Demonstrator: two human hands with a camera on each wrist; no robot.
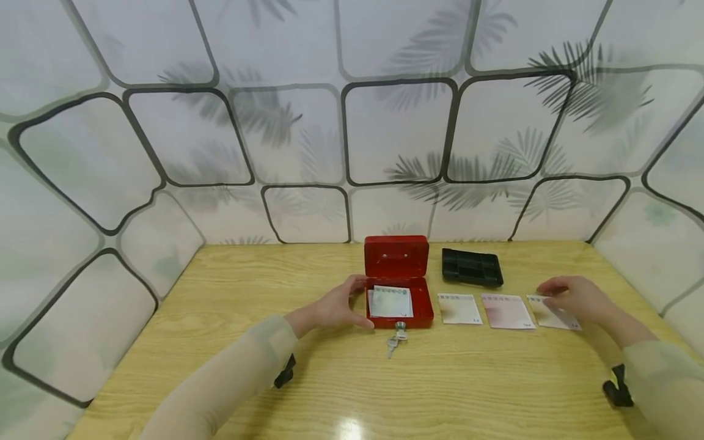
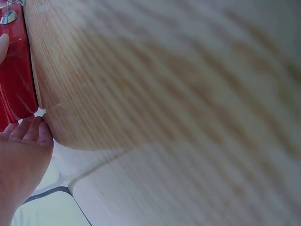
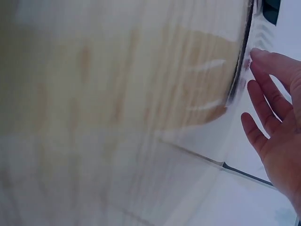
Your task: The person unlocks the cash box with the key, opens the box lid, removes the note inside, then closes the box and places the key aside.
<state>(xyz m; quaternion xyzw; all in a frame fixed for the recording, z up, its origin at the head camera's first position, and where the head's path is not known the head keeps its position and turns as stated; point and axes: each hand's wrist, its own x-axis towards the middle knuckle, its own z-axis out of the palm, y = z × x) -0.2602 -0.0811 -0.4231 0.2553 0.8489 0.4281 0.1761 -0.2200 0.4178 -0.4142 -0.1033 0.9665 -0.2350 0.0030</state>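
In the head view a red cash box [image 1: 423,305] stands with its lid [image 1: 396,256] raised and banknotes [image 1: 397,302] inside. My left hand [image 1: 342,304] holds the box's left end, thumb at the front corner and fingers toward the back. The left wrist view shows this hand [image 2: 23,155] against the red box [image 2: 19,70]. Farther right, my right hand [image 1: 577,297] is over the rightmost banknote [image 1: 561,318], thumb near its surface and fingertips by its back edge. The right wrist view shows this hand [image 3: 282,122] with loosely bent fingers; its contact with the note is unclear.
Two more banknotes, a beige one [image 1: 459,310] and a pink one [image 1: 507,311], lie between box and right hand. Behind them is a black compartment tray [image 1: 472,267]. Keys [image 1: 392,345] hang from the box's front lock. Patterned fabric walls [image 1: 396,134] border the wooden table [image 1: 440,391].
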